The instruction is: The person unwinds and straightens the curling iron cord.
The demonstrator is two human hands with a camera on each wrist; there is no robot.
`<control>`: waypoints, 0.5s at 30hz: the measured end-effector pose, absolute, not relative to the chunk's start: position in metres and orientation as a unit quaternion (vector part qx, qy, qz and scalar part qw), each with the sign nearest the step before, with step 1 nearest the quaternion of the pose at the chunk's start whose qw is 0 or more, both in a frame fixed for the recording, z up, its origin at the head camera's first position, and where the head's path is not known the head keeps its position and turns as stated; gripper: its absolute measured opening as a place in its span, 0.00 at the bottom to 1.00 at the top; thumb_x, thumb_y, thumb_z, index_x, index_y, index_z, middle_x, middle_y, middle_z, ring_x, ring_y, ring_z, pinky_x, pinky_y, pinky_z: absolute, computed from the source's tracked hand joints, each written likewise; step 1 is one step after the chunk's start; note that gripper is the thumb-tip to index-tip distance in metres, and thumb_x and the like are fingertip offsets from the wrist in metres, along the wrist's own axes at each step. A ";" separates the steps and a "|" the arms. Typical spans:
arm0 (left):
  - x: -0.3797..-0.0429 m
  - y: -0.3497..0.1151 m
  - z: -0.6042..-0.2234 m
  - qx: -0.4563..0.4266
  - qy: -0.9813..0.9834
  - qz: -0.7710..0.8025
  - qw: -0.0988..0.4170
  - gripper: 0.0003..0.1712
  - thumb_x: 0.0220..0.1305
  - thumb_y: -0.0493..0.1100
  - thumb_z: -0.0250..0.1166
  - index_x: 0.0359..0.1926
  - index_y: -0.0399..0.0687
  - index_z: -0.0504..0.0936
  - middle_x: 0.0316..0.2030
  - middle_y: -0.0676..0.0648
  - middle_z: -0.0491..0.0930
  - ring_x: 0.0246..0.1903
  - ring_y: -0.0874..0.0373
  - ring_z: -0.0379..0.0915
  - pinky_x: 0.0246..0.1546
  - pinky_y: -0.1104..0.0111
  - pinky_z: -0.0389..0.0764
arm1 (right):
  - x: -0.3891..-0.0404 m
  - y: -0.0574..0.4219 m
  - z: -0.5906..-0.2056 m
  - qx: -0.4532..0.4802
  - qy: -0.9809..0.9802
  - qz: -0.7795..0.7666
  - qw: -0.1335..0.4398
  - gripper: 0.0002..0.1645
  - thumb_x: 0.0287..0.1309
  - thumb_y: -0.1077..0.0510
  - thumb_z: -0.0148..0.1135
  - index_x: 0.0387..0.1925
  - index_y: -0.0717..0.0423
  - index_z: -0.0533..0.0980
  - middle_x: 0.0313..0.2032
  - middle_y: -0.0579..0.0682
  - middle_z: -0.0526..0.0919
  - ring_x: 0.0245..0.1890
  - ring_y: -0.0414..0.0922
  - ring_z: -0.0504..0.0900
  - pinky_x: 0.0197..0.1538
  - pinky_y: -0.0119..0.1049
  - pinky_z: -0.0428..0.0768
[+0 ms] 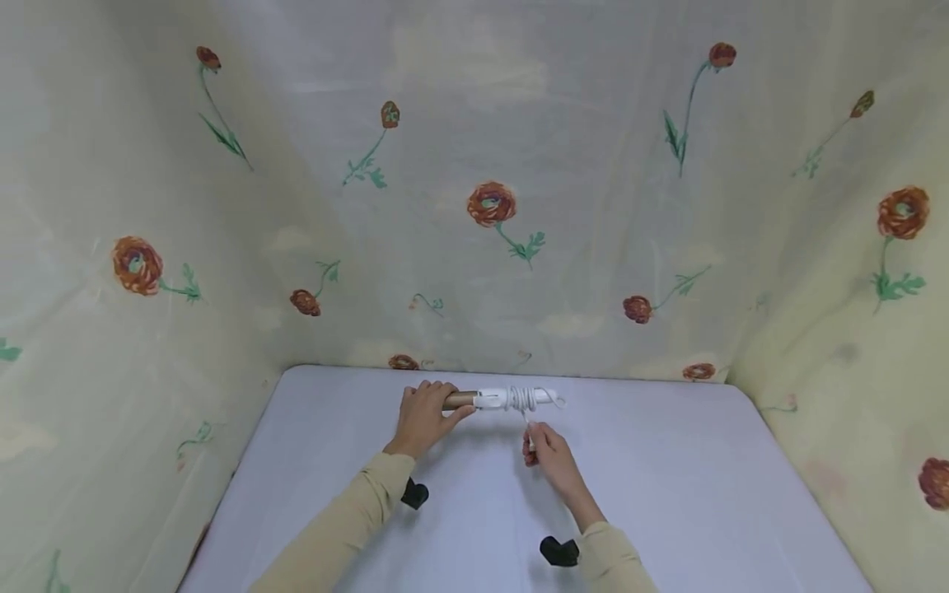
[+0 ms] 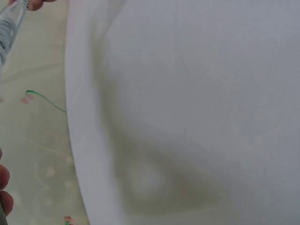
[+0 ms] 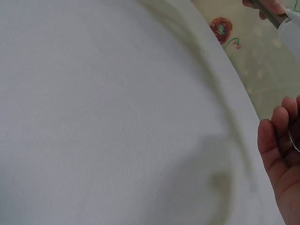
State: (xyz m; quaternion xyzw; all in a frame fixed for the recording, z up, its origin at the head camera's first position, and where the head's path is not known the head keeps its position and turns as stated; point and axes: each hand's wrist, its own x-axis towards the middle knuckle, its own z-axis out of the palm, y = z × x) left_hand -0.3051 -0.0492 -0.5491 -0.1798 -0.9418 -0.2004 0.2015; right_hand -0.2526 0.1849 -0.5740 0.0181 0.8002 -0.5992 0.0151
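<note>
A curling iron with a brown barrel and white handle (image 1: 489, 399) is held level above the far part of the table. My left hand (image 1: 425, 418) grips it by the barrel, the thumb lying along the near side. White cord (image 1: 521, 399) is wound in several turns round the handle, with a small loop at the handle's right end. Just below the coils, my right hand (image 1: 550, 457) has its fingers curled round the hanging length of cord. The left wrist view catches the coils (image 2: 5, 35) at its left edge; the right wrist view shows my right fingers (image 3: 280, 117) bent inward.
The white table (image 1: 667, 486) has rounded far corners. Behind it and on both sides hangs a pale sheet (image 1: 593, 148) printed with red flowers. Small black pieces (image 1: 559, 552) show beside both sleeves, over the table.
</note>
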 end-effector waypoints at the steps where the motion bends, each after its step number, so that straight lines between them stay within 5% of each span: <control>1: -0.305 -0.050 -0.547 -0.184 -0.939 -0.204 0.206 0.26 0.56 0.69 0.60 0.41 0.55 0.81 0.32 0.53 0.82 0.31 0.57 0.70 0.35 0.62 0.62 | -0.253 0.185 -0.573 0.016 0.797 -0.604 0.020 0.23 0.73 0.51 0.41 0.38 0.69 0.71 0.26 0.54 0.75 0.25 0.41 0.75 0.33 0.37 0.79; 15: -0.293 -0.062 -0.538 -0.209 -0.922 -0.232 0.228 0.23 0.54 0.67 0.63 0.37 0.56 0.81 0.31 0.57 0.82 0.29 0.62 0.64 0.38 0.63 0.58 | -0.267 0.205 -0.567 -0.063 0.826 -0.556 0.074 0.21 0.72 0.54 0.45 0.43 0.69 0.75 0.26 0.51 0.73 0.20 0.37 0.67 0.24 0.30 0.69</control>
